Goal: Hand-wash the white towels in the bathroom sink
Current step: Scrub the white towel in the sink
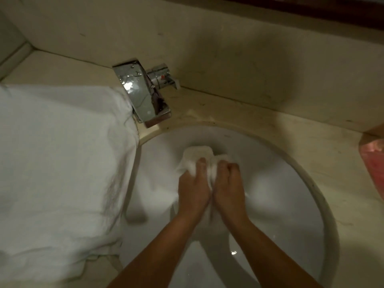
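A small white towel (197,155) is bunched in the middle of the white oval sink (286,163). My left hand (192,189) and my right hand (227,185) sit side by side over the basin, knuckles up. Both grip the wet towel, with fingers curled into its folds. Part of the cloth hangs down between my palms and is hidden there. A large white towel (60,163) lies spread on the counter to the left, its edge drooping over the sink rim.
A chrome faucet (143,94) stands at the back left of the basin, spout pointing toward the sink. The beige counter (291,125) wraps around the basin. A pink object (374,161) sits at the right edge. The beige wall rises behind.
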Demonstrator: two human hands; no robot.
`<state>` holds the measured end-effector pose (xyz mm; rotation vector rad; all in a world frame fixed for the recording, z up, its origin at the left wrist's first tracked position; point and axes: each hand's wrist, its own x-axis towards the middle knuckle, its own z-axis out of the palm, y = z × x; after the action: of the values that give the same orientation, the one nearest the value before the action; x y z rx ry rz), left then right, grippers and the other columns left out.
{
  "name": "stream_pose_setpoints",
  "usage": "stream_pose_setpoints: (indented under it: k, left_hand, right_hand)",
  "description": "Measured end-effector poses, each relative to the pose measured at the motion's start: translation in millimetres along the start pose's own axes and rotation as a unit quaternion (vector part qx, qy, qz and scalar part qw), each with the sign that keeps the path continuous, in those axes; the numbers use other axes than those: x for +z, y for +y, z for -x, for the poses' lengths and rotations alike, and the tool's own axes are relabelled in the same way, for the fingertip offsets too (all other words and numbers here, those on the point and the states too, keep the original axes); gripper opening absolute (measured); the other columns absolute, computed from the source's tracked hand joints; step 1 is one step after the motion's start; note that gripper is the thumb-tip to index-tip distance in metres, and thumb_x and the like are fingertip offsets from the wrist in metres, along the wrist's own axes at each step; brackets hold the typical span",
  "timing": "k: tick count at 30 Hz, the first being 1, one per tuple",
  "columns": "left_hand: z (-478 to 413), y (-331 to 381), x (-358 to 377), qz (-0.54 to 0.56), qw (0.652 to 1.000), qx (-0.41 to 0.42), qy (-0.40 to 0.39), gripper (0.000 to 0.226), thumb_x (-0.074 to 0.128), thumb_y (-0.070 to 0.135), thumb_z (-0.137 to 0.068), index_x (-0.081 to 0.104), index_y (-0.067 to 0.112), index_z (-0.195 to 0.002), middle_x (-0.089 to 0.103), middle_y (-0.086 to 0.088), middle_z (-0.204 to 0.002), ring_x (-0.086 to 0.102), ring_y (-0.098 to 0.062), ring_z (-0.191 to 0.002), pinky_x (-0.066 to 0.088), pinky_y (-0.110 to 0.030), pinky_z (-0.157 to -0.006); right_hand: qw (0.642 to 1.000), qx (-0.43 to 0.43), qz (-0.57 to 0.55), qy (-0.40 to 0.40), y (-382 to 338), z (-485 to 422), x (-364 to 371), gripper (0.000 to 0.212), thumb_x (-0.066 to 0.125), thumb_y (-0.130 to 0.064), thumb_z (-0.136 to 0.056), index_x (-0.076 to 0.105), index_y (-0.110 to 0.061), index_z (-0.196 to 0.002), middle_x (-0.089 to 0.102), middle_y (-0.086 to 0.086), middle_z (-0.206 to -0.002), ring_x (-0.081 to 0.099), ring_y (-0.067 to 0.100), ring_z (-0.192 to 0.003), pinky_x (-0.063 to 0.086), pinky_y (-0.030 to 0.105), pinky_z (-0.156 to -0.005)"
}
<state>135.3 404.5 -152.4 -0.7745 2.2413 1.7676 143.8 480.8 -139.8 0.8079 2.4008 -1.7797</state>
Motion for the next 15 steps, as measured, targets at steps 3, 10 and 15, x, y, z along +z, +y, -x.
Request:
stream_pose_setpoints:
  k: [3,10,15]
  left_hand:
    - [5,0,3,0.0,1.0,-0.008,0.03,0.056,0.045,0.061,-0.104,0.072,0.013,-0.112,0.074,-0.002,-0.101,0.069,-0.02,-0.098,0.054,-0.037,-0.093]
    - [3,9,-10,-0.011,0.999,0.036,-0.024,0.048,0.043,0.053,-0.108,0.073,0.021,-0.089,0.074,0.002,-0.078,0.07,-0.003,-0.072,0.053,-0.023,-0.069]
    - [-15,3,-24,-0.083,0.994,0.053,-0.046,0.054,0.047,0.063,-0.101,0.07,0.016,-0.114,0.074,0.002,-0.1,0.07,-0.014,-0.095,0.052,-0.028,-0.083]
  right_hand:
    - [0.997,0.057,-0.043,0.018,-11,-13,1,0.026,0.044,-0.034,-0.113,0.059,-0.013,-0.108,0.064,-0.005,-0.087,0.062,0.006,-0.079,0.043,0.023,-0.066]
    - [0.998,0.037,-0.04,0.013,-8,2,0,0.024,0.044,-0.035,-0.112,0.062,-0.02,-0.109,0.067,-0.008,-0.092,0.062,-0.006,-0.077,0.043,0.011,-0.064]
    - [0.992,0.102,-0.074,-0.029,2,3,-2,0.031,0.041,-0.048,-0.111,0.047,-0.028,-0.134,0.069,-0.005,-0.099,0.068,0.008,-0.084,0.049,0.023,-0.068]
